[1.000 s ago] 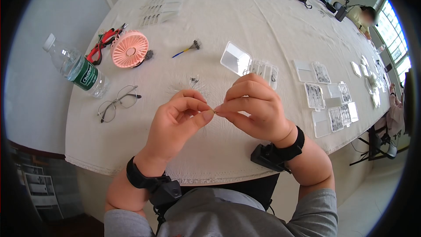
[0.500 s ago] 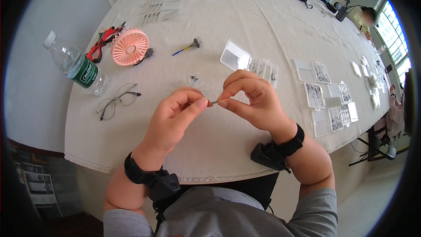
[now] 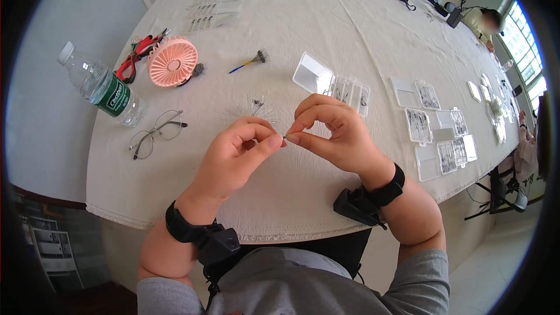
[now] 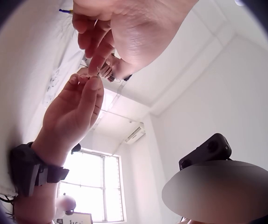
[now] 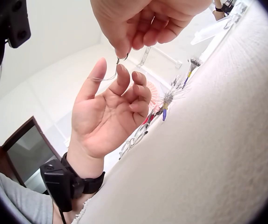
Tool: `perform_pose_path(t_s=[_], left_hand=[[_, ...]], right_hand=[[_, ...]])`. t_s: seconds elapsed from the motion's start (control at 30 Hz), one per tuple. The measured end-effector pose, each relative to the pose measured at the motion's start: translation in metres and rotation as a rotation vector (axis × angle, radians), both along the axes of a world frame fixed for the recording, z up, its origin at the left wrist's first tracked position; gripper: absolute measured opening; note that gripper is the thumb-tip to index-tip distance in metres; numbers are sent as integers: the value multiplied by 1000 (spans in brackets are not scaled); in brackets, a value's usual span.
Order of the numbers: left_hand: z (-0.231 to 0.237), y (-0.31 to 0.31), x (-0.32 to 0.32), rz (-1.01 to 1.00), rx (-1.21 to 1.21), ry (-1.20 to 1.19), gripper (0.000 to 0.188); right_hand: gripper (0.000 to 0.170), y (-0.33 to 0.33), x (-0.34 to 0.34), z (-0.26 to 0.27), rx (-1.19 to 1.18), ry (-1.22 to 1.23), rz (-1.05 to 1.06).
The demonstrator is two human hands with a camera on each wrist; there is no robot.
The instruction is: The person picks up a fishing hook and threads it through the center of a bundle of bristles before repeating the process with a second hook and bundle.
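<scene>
My right hand [image 3: 335, 131] pinches a small dark hook [image 5: 126, 57] between thumb and forefinger. Pale, thin line [image 5: 107, 78] trails from the hook across the left thumb in the right wrist view. Close below, my left hand [image 5: 109, 109] has its thumb and forefinger apart, the other fingers loosely bent. From the head view both sets of fingertips meet over the white cloth. Just beyond them lies a bundle of fine strands [image 3: 256, 106]. Farther off is a blue-and-yellow stick with a dark tuft [image 3: 248, 65].
Left stand a water bottle [image 3: 114, 96], glasses [image 3: 157, 134], a pink fan [image 3: 173, 63] and red-handled pliers [image 3: 129, 69]. An open clear box [image 3: 353, 94] lies beyond the right hand, with several more boxes [image 3: 417, 125] farther right. Packed pieces [image 3: 213, 14] lie at the back.
Both hands have risen slightly away from the body since a second ago. The right fingers have spread from a bunched hold into a thumb-and-forefinger pinch. Objects on the table have stayed put.
</scene>
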State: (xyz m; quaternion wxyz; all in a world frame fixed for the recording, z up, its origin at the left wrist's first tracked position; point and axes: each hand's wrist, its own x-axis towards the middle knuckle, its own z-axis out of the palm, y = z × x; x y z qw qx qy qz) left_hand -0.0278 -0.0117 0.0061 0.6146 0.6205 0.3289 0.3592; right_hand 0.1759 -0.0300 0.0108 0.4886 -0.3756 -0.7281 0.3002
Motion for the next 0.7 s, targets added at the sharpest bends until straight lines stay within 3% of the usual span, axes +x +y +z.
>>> perform_pose_path(t_s=[0.23, 0.33, 0.7], left_hand=[[-5, 2, 0, 24, 73, 12, 14], [1, 2, -3, 33, -9, 44, 12], [3, 2, -2, 149, 19, -66, 12]], right_hand=[[6, 1, 1, -1, -22, 8, 17], [6, 2, 1, -2, -62, 45, 24], [6, 3, 3, -6, -201, 144, 32]])
